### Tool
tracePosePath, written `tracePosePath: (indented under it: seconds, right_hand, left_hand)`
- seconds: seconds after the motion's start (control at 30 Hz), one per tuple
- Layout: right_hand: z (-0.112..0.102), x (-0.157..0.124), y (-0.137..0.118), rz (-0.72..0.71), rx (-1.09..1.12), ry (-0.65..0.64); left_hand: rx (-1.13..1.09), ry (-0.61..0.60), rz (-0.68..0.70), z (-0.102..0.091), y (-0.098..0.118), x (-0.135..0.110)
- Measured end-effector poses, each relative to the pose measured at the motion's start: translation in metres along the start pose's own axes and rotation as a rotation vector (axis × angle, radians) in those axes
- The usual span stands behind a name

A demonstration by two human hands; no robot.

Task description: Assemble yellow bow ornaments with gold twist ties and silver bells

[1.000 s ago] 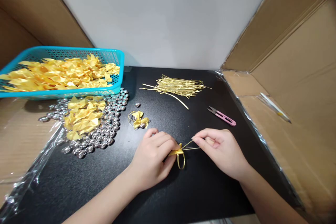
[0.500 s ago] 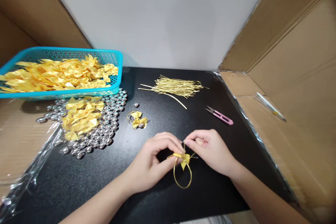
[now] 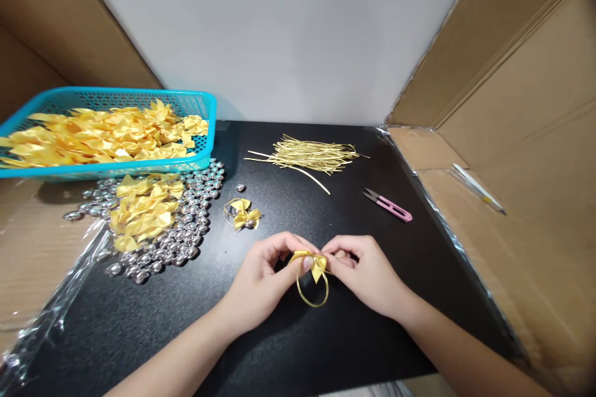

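Both my hands meet over the black table [image 3: 326, 335], pinching one small yellow ribbon bow [image 3: 316, 263] between them. My left hand [image 3: 265, 282] grips the bow's left side with thumb and fingertips. My right hand [image 3: 361, 273] pinches its right side, fingers closed. A loop of gold wire [image 3: 311, 291] hangs from the bow below my fingers. A finished bow with a gold ring and a silver bead [image 3: 243, 213] lies just beyond my left hand.
A turquoise basket [image 3: 205, 130] of yellow bows sits at the back left. In front of it lie several silver beads [image 3: 186, 242] with loose yellow bows [image 3: 142, 209] on top. A bundle of gold wires [image 3: 311, 155] and pink thread snips [image 3: 391, 205] lie further back. Cardboard walls flank both sides.
My right hand came in from the wire's free ends to the bow. The wire, first a small loop with loose ends, is now a closed ring hanging under the bow.
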State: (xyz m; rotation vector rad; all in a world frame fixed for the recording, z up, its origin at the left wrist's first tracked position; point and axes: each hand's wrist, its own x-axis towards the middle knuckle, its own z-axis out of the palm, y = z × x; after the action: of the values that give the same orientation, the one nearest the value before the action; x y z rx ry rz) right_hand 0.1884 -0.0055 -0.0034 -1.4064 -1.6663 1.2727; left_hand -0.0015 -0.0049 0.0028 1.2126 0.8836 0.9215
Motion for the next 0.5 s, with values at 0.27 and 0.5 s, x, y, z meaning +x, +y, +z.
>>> tracePosePath:
  seconds: [0.27,0.5]
  right_hand:
    - [-0.011,0.001,0.001,-0.208,0.205,0.266]
    - [0.008,0.000,-0.002,-0.240,0.304,0.151]
  left_hand:
    - [0.079,0.133,-0.087,0.000,0.000,0.002]
    - [0.179,0.085,-0.073,0.006,0.001,0.000]
